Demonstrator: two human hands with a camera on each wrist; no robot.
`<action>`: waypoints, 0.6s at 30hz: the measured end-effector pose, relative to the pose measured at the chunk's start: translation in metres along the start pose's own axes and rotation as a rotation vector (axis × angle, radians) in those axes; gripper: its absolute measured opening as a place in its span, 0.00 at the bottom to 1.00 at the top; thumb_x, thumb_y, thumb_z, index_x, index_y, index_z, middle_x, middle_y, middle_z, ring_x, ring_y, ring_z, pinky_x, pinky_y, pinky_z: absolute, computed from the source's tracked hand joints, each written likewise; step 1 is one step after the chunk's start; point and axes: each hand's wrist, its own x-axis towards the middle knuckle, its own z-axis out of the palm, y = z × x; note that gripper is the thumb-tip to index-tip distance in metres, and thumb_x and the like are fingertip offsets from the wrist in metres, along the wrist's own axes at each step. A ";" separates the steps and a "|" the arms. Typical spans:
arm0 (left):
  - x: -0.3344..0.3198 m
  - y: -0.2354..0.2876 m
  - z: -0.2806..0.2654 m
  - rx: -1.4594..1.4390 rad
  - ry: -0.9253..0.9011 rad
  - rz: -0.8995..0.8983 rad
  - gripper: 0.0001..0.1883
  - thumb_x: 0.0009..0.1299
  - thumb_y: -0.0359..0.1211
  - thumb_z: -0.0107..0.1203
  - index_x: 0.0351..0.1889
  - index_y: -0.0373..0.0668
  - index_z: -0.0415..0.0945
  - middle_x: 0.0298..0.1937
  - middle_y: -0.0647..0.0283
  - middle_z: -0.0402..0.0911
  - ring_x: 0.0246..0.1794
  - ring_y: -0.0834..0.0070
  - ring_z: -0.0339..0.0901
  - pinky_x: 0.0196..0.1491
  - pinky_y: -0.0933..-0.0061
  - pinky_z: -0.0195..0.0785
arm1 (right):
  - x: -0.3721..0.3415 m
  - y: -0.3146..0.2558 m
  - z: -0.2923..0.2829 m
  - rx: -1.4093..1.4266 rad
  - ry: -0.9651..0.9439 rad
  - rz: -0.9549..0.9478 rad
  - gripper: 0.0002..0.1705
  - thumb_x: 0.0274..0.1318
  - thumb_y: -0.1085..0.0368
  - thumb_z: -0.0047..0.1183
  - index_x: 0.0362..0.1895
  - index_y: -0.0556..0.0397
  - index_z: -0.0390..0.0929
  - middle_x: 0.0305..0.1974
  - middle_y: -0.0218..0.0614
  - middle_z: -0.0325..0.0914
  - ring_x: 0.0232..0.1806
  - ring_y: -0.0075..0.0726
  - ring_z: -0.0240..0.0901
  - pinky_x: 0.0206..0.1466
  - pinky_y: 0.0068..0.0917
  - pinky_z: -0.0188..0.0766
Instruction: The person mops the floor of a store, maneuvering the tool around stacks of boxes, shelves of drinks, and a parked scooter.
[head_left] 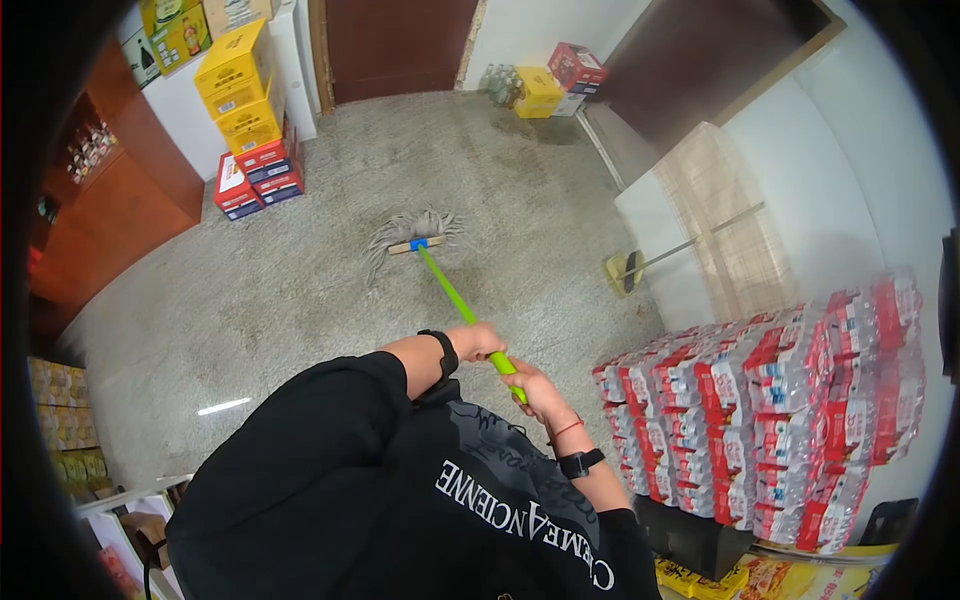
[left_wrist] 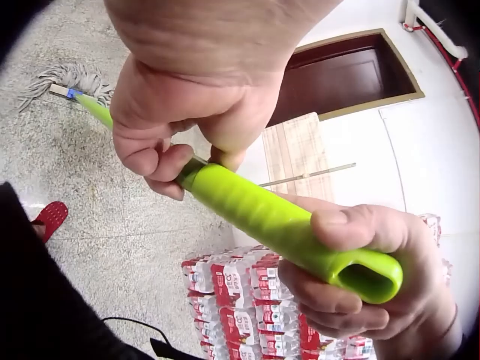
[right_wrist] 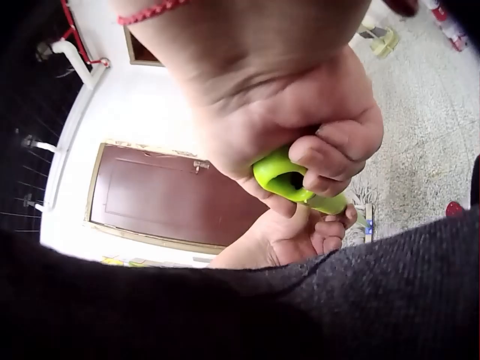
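Observation:
Both hands hold a mop by its bright green handle (head_left: 450,290). My left hand (head_left: 478,341) grips the pole lower down, its fingers curled round it just below the ribbed grip (left_wrist: 255,214). The right hand (head_left: 537,392) wraps the hollow top end, with the open tip (right_wrist: 281,176) showing in the right wrist view. Grey string strands make up the mop head (head_left: 430,225), which lies spread on the speckled floor. A blue clamp (head_left: 419,245) joins the pole to the head's wooden bar.
Shrink-wrapped bottle packs (head_left: 730,410) are stacked at the right. A long-handled dustpan (head_left: 625,272) leans near the right wall. Yellow cartons (head_left: 238,80) stand on red boxes (head_left: 262,180) at the left, beside a wooden cabinet (head_left: 140,190). Another yellow box (head_left: 538,92) sits by the far doors.

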 end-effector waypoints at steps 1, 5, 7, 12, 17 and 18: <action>0.013 0.015 -0.004 0.050 -0.015 0.005 0.14 0.53 0.39 0.53 0.15 0.38 0.71 0.10 0.62 0.65 0.08 0.74 0.59 0.12 0.71 0.51 | 0.007 -0.013 -0.012 -0.003 0.006 0.006 0.32 0.48 0.60 0.45 0.60 0.50 0.59 0.17 0.24 0.59 0.10 0.18 0.52 0.08 0.17 0.46; 0.060 0.075 -0.028 0.129 -0.080 0.050 0.13 0.52 0.40 0.53 0.15 0.39 0.71 0.10 0.62 0.66 0.08 0.73 0.60 0.12 0.71 0.51 | 0.032 -0.056 -0.061 0.075 0.023 -0.008 0.30 0.50 0.62 0.45 0.60 0.51 0.59 0.16 0.25 0.59 0.10 0.19 0.52 0.07 0.17 0.47; 0.099 0.088 -0.025 0.104 -0.168 0.045 0.13 0.51 0.41 0.53 0.15 0.40 0.72 0.11 0.62 0.67 0.08 0.73 0.61 0.13 0.70 0.52 | 0.042 -0.064 -0.083 0.100 0.039 0.008 0.30 0.50 0.62 0.45 0.60 0.50 0.58 0.16 0.25 0.59 0.09 0.19 0.52 0.07 0.17 0.48; 0.118 0.155 -0.030 0.249 -0.242 0.093 0.13 0.51 0.41 0.53 0.16 0.40 0.73 0.11 0.62 0.68 0.10 0.73 0.63 0.12 0.70 0.52 | 0.055 -0.082 -0.129 0.192 0.098 0.070 0.30 0.50 0.62 0.46 0.60 0.48 0.59 0.15 0.27 0.61 0.08 0.20 0.53 0.08 0.17 0.49; 0.167 0.205 -0.023 0.183 -0.238 0.079 0.14 0.51 0.40 0.53 0.16 0.38 0.73 0.14 0.60 0.70 0.10 0.72 0.64 0.12 0.71 0.54 | 0.073 -0.107 -0.192 0.253 0.138 0.090 0.30 0.50 0.63 0.47 0.60 0.49 0.59 0.14 0.28 0.61 0.07 0.21 0.54 0.08 0.17 0.49; 0.176 0.214 -0.022 0.179 -0.237 0.080 0.14 0.51 0.40 0.53 0.16 0.38 0.73 0.14 0.60 0.70 0.10 0.72 0.64 0.12 0.71 0.54 | 0.078 -0.112 -0.205 0.280 0.134 0.082 0.31 0.49 0.63 0.47 0.60 0.50 0.59 0.14 0.28 0.62 0.07 0.22 0.54 0.08 0.17 0.49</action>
